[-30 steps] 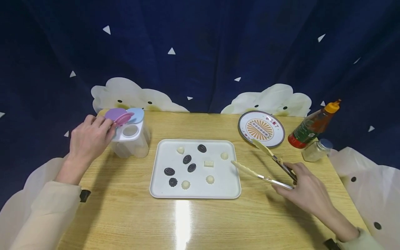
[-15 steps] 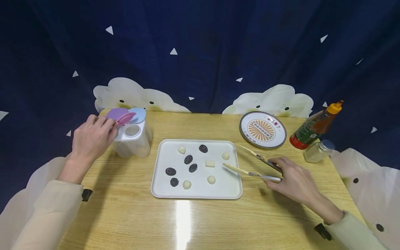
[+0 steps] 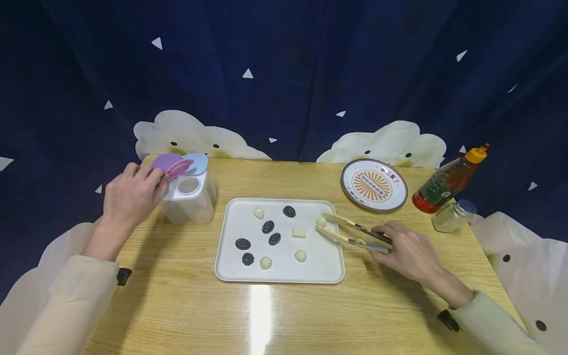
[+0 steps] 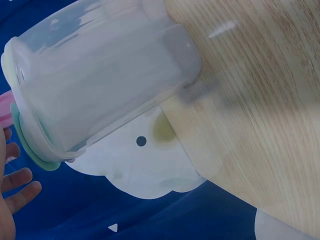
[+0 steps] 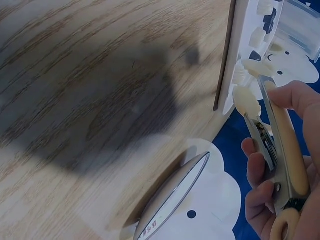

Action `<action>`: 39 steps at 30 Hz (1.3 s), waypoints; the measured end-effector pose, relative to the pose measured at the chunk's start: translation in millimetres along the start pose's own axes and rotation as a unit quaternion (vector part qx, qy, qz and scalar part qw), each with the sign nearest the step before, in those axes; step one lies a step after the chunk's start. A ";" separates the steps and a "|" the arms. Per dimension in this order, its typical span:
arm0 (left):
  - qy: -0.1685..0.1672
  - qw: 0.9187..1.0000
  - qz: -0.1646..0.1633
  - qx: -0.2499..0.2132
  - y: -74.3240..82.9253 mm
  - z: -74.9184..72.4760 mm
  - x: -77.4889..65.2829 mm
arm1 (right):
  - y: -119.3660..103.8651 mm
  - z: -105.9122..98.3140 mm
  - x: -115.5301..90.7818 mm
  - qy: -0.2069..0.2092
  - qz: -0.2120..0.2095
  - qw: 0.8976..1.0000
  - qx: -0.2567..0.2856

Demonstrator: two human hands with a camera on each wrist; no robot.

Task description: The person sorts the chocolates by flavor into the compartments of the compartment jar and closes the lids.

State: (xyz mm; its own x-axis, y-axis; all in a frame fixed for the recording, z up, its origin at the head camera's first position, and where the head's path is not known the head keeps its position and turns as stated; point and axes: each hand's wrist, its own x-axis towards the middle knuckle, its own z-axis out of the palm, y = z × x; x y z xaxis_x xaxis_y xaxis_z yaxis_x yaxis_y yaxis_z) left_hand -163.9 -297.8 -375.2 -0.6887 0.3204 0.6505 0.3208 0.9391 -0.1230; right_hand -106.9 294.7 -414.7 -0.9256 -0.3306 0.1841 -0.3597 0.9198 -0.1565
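My left hand pinches the raised pink lid of a clear storage box at the back left. Beneath that lid a round opening shows in the white top. Purple and blue lids stay down on the box. My right hand grips a pair of tongs with cream tips. Those tips stand spread on either side of a round white chocolate at the right end of the white tray. Other white chocolates and dark chocolates lie scattered on the tray.
A patterned plate leans at the back right, beyond the tongs. Beside it are a sauce bottle with an orange cap and a small glass jar. A dark blue curtain hangs behind the wooden table.
My right hand has moved left with the tongs, from beside the plate to the tray's right end. The tong tips have come closer together around the white chocolate. My left hand keeps its hold.
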 end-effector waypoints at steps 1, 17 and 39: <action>0.000 1.000 0.000 0.000 0.2 0.2 0.1 | 0.2 0.7 0.3 -0.003 0.000 1.000 0.000; 0.003 1.000 0.001 0.001 2.4 2.0 0.5 | -4.8 6.7 7.9 0.006 -0.012 1.000 0.008; 0.023 1.000 0.008 0.003 -0.6 2.3 -0.1 | -102.9 -4.2 85.2 0.076 -0.124 0.986 0.079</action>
State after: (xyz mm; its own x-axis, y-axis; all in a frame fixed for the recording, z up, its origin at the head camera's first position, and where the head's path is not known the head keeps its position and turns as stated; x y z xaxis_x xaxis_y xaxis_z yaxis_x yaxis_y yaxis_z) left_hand -165.5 -298.1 -376.9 -0.6523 0.3289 0.6829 0.3273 0.9348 -0.1376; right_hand -148.3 172.7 -378.9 -0.7828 -0.4954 0.3765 -0.5980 0.7663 -0.2350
